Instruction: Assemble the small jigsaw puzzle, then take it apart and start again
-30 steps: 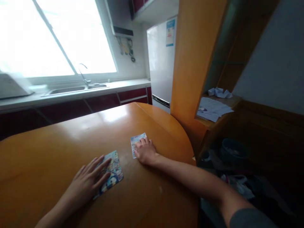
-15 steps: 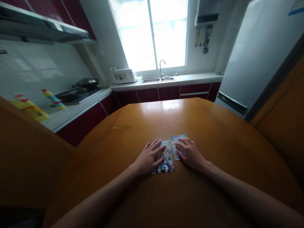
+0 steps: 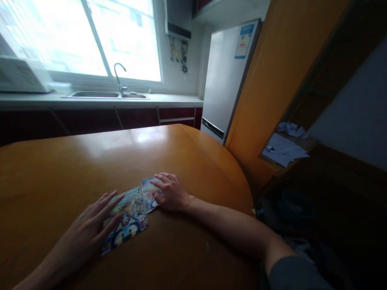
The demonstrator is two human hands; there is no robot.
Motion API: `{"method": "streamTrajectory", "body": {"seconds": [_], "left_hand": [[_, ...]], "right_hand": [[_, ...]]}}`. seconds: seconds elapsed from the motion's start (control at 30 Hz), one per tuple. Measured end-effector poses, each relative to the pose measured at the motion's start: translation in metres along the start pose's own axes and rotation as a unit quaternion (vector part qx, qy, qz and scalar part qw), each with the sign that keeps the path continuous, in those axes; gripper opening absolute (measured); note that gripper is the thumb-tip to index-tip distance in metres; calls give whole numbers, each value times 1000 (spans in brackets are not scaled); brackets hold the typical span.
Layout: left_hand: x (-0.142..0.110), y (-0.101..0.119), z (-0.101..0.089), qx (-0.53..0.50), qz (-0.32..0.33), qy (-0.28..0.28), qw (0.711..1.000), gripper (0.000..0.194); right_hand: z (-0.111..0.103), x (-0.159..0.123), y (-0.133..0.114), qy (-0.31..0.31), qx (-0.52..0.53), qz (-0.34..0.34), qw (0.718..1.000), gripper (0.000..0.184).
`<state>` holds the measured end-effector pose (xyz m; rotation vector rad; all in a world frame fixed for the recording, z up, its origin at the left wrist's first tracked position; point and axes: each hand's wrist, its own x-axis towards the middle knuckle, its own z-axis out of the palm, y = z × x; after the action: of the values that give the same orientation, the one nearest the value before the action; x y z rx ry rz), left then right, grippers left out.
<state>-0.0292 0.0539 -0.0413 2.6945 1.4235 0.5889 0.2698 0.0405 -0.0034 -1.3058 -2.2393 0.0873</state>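
A colourful printed sheet (image 3: 130,213) with a blue-and-white cartoon character lies flat on the wooden table. Spread over its left part is my left hand (image 3: 90,221), fingers stretched out. Just right of it, a smaller bluish printed sheet (image 3: 148,195) sits with its edge close against the larger one; whether they overlap I cannot tell. My right hand (image 3: 171,191) rests on the right side of this smaller sheet, fingers extended and covering part of it. Neither hand grasps anything.
The round-edged wooden table (image 3: 193,161) spreads beneath both hands. Beyond it are a counter with a sink (image 3: 93,94) and faucet (image 3: 118,78). A fridge (image 3: 225,76) stands at the back right, and papers (image 3: 284,149) lie on a shelf farther right.
The view has turned to the right, bringing the shelf with papers into sight and dropping the stove from it. Both hands still lie on the two sheets.
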Motion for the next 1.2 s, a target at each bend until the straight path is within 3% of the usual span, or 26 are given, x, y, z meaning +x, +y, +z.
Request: {"method": "streamTrajectory", "body": {"seconds": [0.23,0.53,0.67,0.87,1.0,1.2], "left_hand": [[0,1,0,48,10,-59,997,58],[-1,0,-2,45,38,-35,998,60],[-1,13,-11,41,23,-16,999,58],[-6,38,-25,34,-21,-80,996,67],[-6,43,-28,21,-35,-114,993,70],[-7,48,-31,-3,-35,-98,995,71]], "right_hand": [[-1,-1,-2,-63,-12,-21,998,39],[-3,-5,-2,-30,4,16,999,40],[-2,-5,1,-20,24,23,999,45],[4,-10,4,-94,40,-1,995,49],[6,-12,4,-98,32,-14,995,52],[3,-16,2,-99,23,-31,994,53]]}}
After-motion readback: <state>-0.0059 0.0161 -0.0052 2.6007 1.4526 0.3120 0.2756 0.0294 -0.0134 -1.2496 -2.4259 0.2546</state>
